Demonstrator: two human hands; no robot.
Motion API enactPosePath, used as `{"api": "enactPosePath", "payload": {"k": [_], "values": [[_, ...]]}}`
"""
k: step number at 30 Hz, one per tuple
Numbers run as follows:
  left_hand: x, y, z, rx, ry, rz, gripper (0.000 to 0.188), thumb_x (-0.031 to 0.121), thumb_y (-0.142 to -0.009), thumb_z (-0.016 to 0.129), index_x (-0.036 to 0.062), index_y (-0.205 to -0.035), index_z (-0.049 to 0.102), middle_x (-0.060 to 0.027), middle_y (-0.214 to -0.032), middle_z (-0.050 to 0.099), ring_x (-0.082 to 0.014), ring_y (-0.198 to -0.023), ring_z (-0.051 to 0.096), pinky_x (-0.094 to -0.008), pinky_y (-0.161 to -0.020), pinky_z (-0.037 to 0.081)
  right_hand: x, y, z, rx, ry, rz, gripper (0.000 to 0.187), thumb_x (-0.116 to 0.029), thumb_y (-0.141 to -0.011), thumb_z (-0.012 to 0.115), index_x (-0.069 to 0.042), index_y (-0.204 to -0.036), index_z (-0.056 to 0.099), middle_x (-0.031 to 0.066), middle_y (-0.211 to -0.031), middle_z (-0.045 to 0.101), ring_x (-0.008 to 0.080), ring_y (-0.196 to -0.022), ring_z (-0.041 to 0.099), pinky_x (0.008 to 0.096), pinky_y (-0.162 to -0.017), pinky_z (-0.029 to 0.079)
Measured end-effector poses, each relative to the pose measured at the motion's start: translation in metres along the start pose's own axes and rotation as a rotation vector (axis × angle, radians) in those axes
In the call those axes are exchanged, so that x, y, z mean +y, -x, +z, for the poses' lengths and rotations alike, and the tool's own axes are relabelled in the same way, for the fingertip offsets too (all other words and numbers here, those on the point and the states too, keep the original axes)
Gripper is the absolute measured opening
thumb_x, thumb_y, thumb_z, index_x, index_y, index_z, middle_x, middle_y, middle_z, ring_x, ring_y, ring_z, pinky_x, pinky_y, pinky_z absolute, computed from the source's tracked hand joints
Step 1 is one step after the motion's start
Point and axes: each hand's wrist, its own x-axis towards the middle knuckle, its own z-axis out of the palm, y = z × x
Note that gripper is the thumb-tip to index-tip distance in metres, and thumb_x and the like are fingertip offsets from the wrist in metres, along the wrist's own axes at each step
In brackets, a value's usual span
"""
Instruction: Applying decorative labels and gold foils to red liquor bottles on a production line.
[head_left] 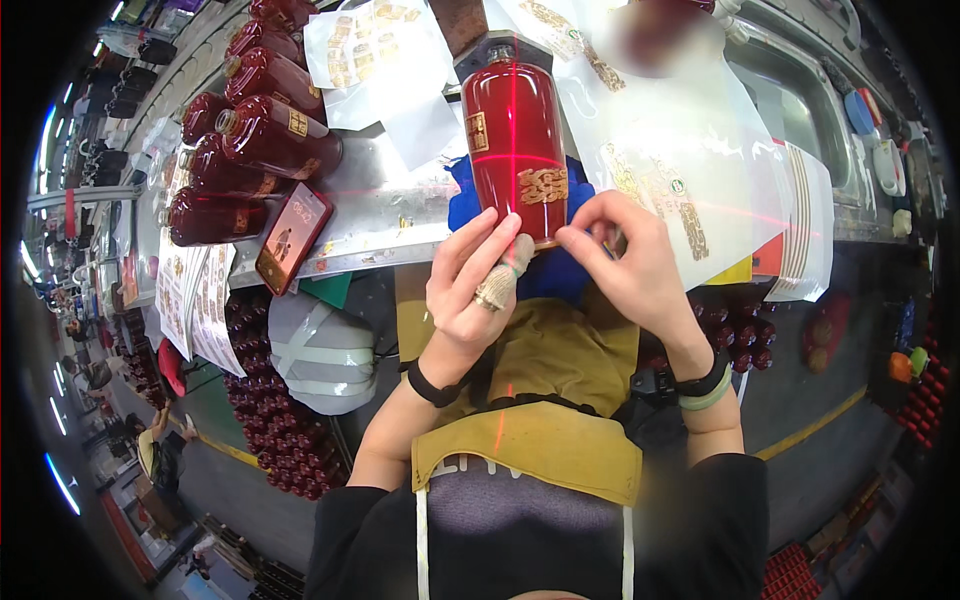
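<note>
A glossy red bottle (515,120) lies on a blue cloth (463,205), its neck pointing away from me. It carries a small gold label and a larger gold ornamental sticker (543,186) near its base. My left hand (473,285) rests its fingers on the lower left of the bottle, steadying it; one finger wears a pale ribbed cover. By the base on the right, my right hand (635,260) has thumb and index finger bent together in a pinch. What sits between those fingertips, if anything, is too small to make out. Red laser lines cross on the bottle.
Several red bottles (275,135) stand at the left beside a phone (294,238). Sheets of gold stickers (365,45) lie at the back, with another large sheet (690,165) at the right. A metal tray (790,90) is beyond it. Many bottles (285,440) fill the floor below.
</note>
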Motion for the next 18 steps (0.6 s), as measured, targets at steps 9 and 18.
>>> {"api": "enactPosePath", "payload": {"k": [9,18], "values": [[-0.004,0.012,0.003,0.062,0.011,-0.099,0.026,-0.008,-0.082,0.081,-0.0032,-0.107,0.076,-0.0162,-0.113,0.076,-0.0332,-0.106,0.074,-0.0398,-0.089,0.061,-0.005,0.006,0.021,0.107,-0.180,0.174,0.028,-0.023,-0.093,0.081,-0.002,-0.095,0.062,-0.0013,-0.075,0.055,0.0077,-0.071,0.050,0.0260,-0.066,0.043],[-0.002,0.011,0.005,0.097,0.037,-0.140,0.024,-0.008,-0.080,0.082,-0.0034,-0.102,0.078,-0.0141,-0.112,0.077,-0.0340,-0.106,0.073,-0.0399,-0.085,0.061,-0.007,0.004,0.026,0.106,-0.176,0.195,0.029,-0.023,-0.093,0.080,-0.001,-0.092,0.060,0.0000,-0.075,0.054,0.0090,-0.071,0.049,0.0264,-0.064,0.042]]}}
